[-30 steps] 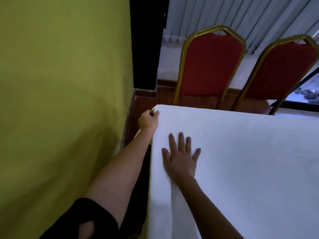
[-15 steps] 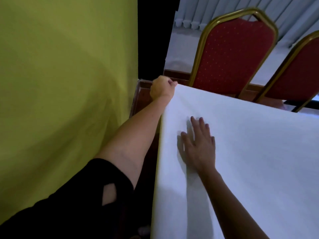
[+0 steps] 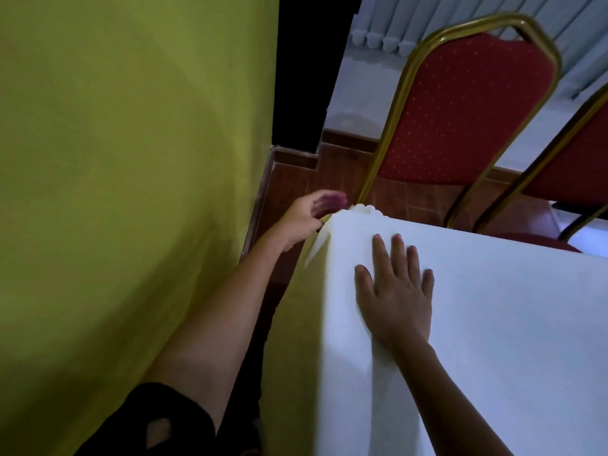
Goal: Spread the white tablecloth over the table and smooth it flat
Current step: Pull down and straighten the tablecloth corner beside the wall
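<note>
Up goes the right hand (image 3: 396,291), now nearer the far-left corner of the tabletop than it was, while the left hand (image 3: 304,222) has come off the top of that corner and sits just beside it.

A yellow-green wall (image 3: 131,192) fills the left side. The white tablecloth (image 3: 493,324) covers the tabletop from the far edge to the near one and hangs down over the left edge. Two red chairs (image 3: 467,110) stand beyond the far edge.

The right hand lies flat on the cloth, fingers straight and spread, pressing near the left edge. The left hand's fingers are blurred, so I can't tell whether they're pinching the cloth. A small folded flap (image 3: 317,246) juts out at the corner, right by that hand.
</note>
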`<move>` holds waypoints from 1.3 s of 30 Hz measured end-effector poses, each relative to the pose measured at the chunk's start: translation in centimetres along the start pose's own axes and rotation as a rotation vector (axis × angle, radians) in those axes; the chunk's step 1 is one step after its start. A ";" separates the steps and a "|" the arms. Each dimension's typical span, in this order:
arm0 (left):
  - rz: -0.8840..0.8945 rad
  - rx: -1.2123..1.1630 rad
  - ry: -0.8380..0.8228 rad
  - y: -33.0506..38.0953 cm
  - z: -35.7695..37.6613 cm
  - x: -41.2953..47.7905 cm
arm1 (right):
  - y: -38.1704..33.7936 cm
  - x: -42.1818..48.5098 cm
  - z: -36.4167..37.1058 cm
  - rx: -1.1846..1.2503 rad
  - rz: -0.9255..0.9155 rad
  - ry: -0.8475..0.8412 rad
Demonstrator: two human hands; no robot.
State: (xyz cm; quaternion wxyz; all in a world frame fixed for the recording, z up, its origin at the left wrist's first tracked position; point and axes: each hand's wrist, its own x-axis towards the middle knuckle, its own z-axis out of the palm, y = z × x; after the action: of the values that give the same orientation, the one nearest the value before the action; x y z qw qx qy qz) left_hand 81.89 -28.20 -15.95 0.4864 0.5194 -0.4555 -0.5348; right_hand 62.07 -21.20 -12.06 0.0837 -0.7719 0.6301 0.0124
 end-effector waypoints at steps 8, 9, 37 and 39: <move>-0.070 0.036 -0.164 -1.6 -0.1 -3.4 | 0.0 0.2 -0.1 -0.018 -0.002 0.006; -0.065 0.054 -0.188 -2.2 0.1 -3.2 | 0.0 0.1 -0.1 -0.024 -0.004 0.012; -0.189 0.160 0.583 -10.9 -4.2 -7.8 | -0.2 -0.2 -0.3 0.030 0.006 0.026; 0.006 -0.022 0.387 -5.0 -3.1 -5.8 | -0.2 -0.2 -0.2 0.023 0.006 0.031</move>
State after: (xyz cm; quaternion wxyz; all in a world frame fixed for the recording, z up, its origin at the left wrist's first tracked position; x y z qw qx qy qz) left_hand 84.68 -21.85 -20.39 0.5723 0.6057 -0.3494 -0.4284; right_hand 62.20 -21.00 -11.77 0.0825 -0.7692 0.6336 -0.0065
